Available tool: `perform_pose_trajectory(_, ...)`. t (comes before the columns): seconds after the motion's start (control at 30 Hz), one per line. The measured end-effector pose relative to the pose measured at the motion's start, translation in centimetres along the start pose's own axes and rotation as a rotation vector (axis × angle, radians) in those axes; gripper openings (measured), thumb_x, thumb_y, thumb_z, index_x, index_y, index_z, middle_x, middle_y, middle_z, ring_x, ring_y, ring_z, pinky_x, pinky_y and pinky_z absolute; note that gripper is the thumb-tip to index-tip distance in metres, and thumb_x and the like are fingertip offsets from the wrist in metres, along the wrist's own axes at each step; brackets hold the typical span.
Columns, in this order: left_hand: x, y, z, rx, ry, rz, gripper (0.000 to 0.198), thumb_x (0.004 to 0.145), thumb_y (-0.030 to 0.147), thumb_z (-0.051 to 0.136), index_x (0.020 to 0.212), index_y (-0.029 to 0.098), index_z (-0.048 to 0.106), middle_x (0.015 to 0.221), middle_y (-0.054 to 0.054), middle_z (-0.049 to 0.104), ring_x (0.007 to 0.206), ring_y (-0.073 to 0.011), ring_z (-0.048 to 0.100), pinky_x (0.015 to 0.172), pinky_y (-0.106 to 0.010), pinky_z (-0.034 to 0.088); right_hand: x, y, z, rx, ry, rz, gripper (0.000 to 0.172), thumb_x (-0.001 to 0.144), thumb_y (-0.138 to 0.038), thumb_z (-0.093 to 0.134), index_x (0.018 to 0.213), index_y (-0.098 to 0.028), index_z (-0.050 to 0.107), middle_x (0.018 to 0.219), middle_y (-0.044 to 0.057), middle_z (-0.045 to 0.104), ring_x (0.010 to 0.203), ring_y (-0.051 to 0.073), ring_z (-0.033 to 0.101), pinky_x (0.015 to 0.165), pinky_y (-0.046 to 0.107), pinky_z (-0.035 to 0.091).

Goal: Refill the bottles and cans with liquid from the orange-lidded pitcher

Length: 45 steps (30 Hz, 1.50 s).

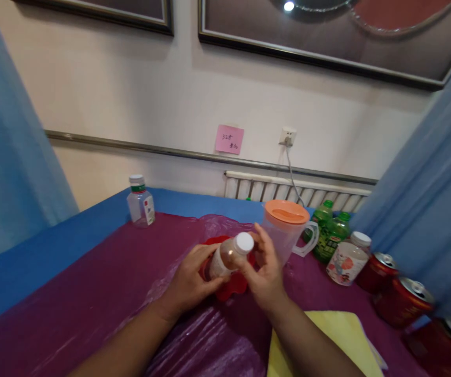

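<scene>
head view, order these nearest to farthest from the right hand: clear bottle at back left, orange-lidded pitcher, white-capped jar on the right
1. Orange-lidded pitcher, just beyond the right hand
2. White-capped jar, farther right
3. Clear bottle, back left

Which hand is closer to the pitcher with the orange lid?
Right. The right hand is close in front of the pitcher; the left hand is farther away, on the other side of the held bottle.
</scene>
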<state>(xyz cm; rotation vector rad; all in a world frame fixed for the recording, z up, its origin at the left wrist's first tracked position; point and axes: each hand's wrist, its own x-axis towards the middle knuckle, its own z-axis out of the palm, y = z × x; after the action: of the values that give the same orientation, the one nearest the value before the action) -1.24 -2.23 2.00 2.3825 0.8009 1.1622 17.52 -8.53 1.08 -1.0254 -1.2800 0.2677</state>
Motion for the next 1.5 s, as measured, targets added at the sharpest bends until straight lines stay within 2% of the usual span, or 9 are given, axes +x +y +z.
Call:
perform_pose_trajectory(0.13, 0.4, -1.1, -0.1, 0.047, 0.080, 0.063, 0.053, 0.084, 0.052, 0.072, 0.131, 0.029, 0.061, 0.121, -0.007, 0.071, 0.107, -0.0266, 0.068, 0.096, -0.041, 0.056, 0.3, -0.5, 1.0, -0.074, -0.140, 0.050, 0.090, 0.071, -0.033, 0.084, 0.150, -0.024, 0.043, 0.135, 0.012, 0.065, 0.120, 0.028, 0.065, 0.101, 0.046, 0.054)
perform_pose_trajectory(0.3, 1.1, -2.0, -0.1, 0.061, 0.101, 0.034, 0.059, 0.083, 0.064, 0.069, 0.128, 0.027, 0.063, 0.119, -0.007, 0.073, 0.105, -0.0282, 0.071, 0.094, -0.042, 0.059, 1.9, -1.7, 1.5, -0.083, -0.169, 0.102, 0.076, 0.063, -0.037, 0.088, 0.131, -0.025, 0.057, 0.122, 0.006, 0.071, 0.110, 0.025, 0.068, 0.097, 0.043, 0.056)
perform_pose_trajectory(0.5, 0.8, -2.3, 0.3, 0.030, 0.081, 0.004, 0.083, 0.076, 0.072, 0.071, 0.144, 0.029, 0.051, 0.136, -0.009, 0.066, 0.119, -0.0331, 0.066, 0.102, -0.047, 0.056, 3.8, -3.9, 0.0, -0.135, -0.187, 0.125, 0.076, 0.062, -0.038, 0.089, 0.131, -0.027, 0.058, 0.117, 0.005, 0.073, 0.103, 0.026, 0.070, 0.090, 0.043, 0.057)
perform_pose_trajectory(0.6, 0.7, -2.4, 0.3, 0.027, 0.091, 0.021, 0.071, 0.085, 0.063, 0.067, 0.145, 0.029, 0.050, 0.140, -0.009, 0.063, 0.120, -0.0304, 0.066, 0.104, -0.046, 0.054, 3.6, -5.0, -2.5, -0.082, -0.120, 0.106, 0.070, 0.066, -0.040, 0.086, 0.129, -0.024, 0.058, 0.113, 0.005, 0.073, 0.098, 0.024, 0.071, 0.088, 0.040, 0.058)
perform_pose_trajectory(0.73, 0.8, -1.9, 0.2, 0.026, 0.128, 0.012, 0.055, 0.092, 0.053, 0.063, 0.139, 0.027, 0.056, 0.129, -0.007, 0.068, 0.106, -0.0248, 0.069, 0.100, -0.041, 0.056, 2.5, -6.0, -9.1, -0.133, 0.051, 0.160, 0.067, 0.069, -0.044, 0.085, 0.126, -0.021, 0.057, 0.120, 0.010, 0.071, 0.103, 0.025, 0.070, 0.091, 0.041, 0.057)
perform_pose_trajectory(0.93, 1.0, -1.6, 0.6, 0.021, 0.166, -0.012, 0.044, 0.093, 0.048, 0.063, 0.131, 0.025, 0.063, 0.120, -0.006, 0.071, 0.102, -0.0231, 0.070, 0.100, -0.038, 0.055, 0.8, -3.8, -20.7, -0.545, 0.496, 0.339, 0.083, 0.061, -0.062, 0.083, 0.124, -0.017, 0.054, 0.116, 0.015, 0.071, 0.100, 0.030, 0.069, 0.089, 0.045, 0.054)
perform_pose_trajectory(1.03, 1.0, -1.9, 0.8, 0.028, 0.150, -0.010, 0.042, 0.093, 0.047, 0.062, 0.129, 0.025, 0.064, 0.119, -0.006, 0.072, 0.103, -0.0235, 0.070, 0.100, -0.038, 0.055, -0.2, -1.4, -24.2, -0.832, 0.572, 0.422, 0.087, 0.060, -0.070, 0.078, 0.125, -0.015, 0.056, 0.116, 0.017, 0.070, 0.101, 0.034, 0.067, 0.089, 0.046, 0.052)
perform_pose_trajectory(1.17, 1.2, -2.3, 0.9, 0.030, 0.140, -0.039, 0.041, 0.093, 0.046, 0.061, 0.128, 0.024, 0.066, 0.119, -0.007, 0.072, 0.104, -0.0243, 0.070, 0.101, -0.039, 0.054, -1.4, 1.2, -25.7, -0.967, 0.510, 0.478, 0.083, 0.065, -0.073, 0.071, 0.124, -0.015, 0.059, 0.116, 0.018, 0.070, 0.101, 0.034, 0.067, 0.087, 0.044, 0.050)
perform_pose_trajectory(1.5, 1.0, -3.2, 1.2, -0.007, 0.140, -0.075, 0.041, 0.092, 0.047, 0.061, 0.125, 0.024, 0.068, 0.117, -0.006, 0.074, 0.101, -0.0238, 0.072, 0.098, -0.038, 0.056, -2.3, 2.5, -24.5, -1.160, 0.448, 0.563, 0.092, 0.070, -0.079, 0.063, 0.132, -0.010, 0.054, 0.121, 0.024, 0.067, 0.106, 0.038, 0.066, 0.082, 0.043, 0.051)
